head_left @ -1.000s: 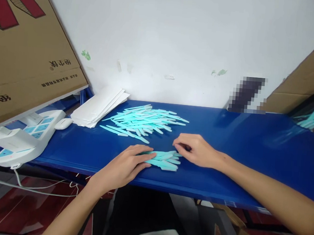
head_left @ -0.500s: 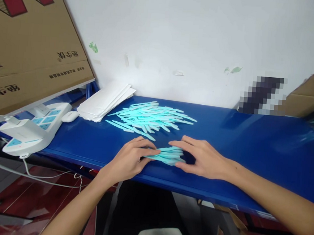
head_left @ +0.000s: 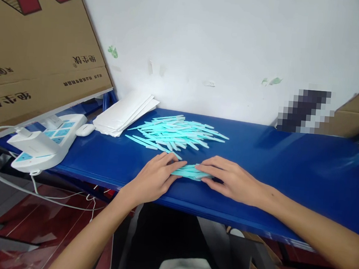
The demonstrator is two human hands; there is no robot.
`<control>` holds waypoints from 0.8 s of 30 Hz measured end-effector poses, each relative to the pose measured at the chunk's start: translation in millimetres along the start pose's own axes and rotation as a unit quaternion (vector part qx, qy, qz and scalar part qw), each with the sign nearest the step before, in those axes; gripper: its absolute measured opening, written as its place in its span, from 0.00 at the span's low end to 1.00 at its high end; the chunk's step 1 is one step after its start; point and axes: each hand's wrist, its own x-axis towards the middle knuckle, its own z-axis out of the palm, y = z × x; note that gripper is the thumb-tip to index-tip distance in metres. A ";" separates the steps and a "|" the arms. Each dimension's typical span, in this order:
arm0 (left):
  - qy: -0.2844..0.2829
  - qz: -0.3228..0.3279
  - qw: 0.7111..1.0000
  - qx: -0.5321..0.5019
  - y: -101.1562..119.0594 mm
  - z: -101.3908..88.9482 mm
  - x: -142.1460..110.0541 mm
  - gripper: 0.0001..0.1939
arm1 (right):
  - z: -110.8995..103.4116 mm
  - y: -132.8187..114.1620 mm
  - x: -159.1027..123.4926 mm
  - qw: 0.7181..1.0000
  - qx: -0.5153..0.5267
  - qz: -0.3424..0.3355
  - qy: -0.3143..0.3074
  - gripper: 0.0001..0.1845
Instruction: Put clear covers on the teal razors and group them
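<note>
A bundle of slim turquoise sticks [head_left: 190,172], swab-like with paler ends, lies sideways between my two hands near the table's front edge. My left hand [head_left: 156,175] pinches the bundle's left end between thumb and fingers. Around its right end, the thumb and fingers of my right hand [head_left: 230,176] close from above and below. Just behind my hands, a loose pile of the same turquoise sticks [head_left: 175,134] is spread on the blue table [head_left: 258,165].
White paper sleeves or envelopes [head_left: 122,113] are stacked left of the pile. A white power strip [head_left: 50,143] with plugged-in chargers and a white mouse-shaped object [head_left: 85,130] sit farther left. A large cardboard box [head_left: 43,49] stands at the left, before a white wall [head_left: 220,42].
My hands have closed in on the bundle, my right fingers now over its right end. The bundle looks tighter and more even. The whole view has shifted slightly.
</note>
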 end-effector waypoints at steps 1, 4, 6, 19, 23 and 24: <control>-0.007 -0.001 1.000 0.010 0.6 -1.1 0.4 0.20 | 0.2 -0.1 0.3 1.000 -0.002 -0.003 0.005 0.16; -0.028 -0.005 0.998 0.052 4.9 -3.9 1.6 0.20 | -0.6 -0.8 1.6 1.000 -0.004 -0.009 0.015 0.15; -0.031 -0.009 0.994 0.100 10.0 -4.4 1.9 0.19 | -1.2 -1.0 2.3 1.000 -0.004 -0.016 0.024 0.14; 0.020 -0.027 0.991 0.126 15.7 3.4 2.8 0.14 | -2.5 -3.0 3.7 0.990 0.012 -0.057 0.129 0.13; 0.079 -0.018 0.994 0.076 13.5 4.0 3.4 0.14 | -6.7 -5.7 7.4 0.986 0.043 -0.037 0.154 0.15; 0.090 -0.015 0.993 0.072 13.2 4.0 3.9 0.13 | -7.1 -5.9 8.6 0.985 0.052 -0.026 0.162 0.15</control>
